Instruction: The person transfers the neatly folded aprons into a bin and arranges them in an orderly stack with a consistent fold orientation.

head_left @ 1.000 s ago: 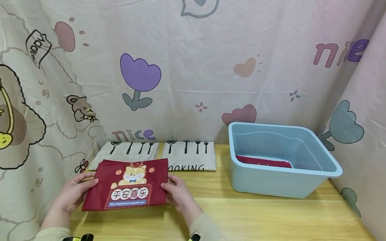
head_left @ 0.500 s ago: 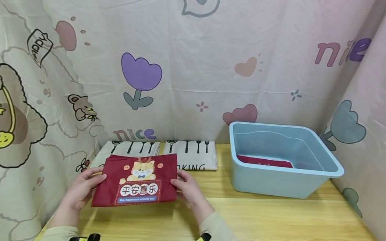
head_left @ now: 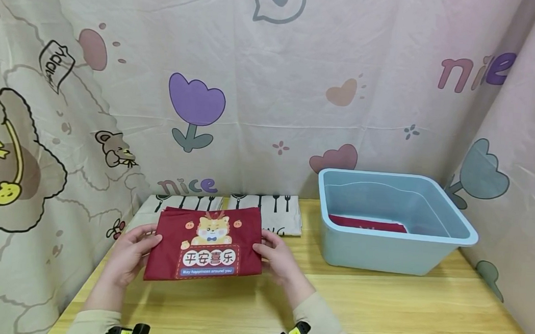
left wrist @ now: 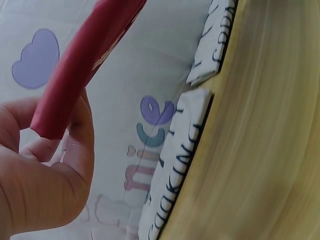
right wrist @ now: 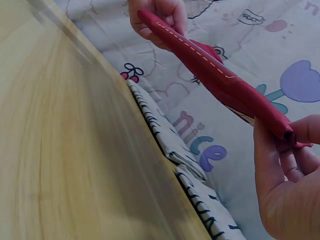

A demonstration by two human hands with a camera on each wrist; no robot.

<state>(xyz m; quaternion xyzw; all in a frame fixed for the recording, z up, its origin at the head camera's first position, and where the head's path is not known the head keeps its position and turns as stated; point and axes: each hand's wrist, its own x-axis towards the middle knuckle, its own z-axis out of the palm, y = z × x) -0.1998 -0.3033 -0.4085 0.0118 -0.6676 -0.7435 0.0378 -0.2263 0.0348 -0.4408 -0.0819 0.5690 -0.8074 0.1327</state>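
A folded dark red cloth, printed with a cartoon animal, white characters and a blue strip, is held above the table by both hands. My left hand pinches its left edge, thumb on the printed face and fingers behind. At the opposite edge my right hand grips it the same way. The right wrist view shows the cloth edge-on, a thick folded bundle spanning the two hands. Seen from the left wrist, its end sits between thumb and fingers, raised off the wood.
Two folded white cloths with black cutlery prints lie along the table's back, partly covered by the red one. A light blue bin stands back right, another red cloth inside. Printed curtains enclose the wooden table.
Both hands have carried the folded red cloth to the right and slightly up, in front of the white cloths. The bin and white cloths stay in place.
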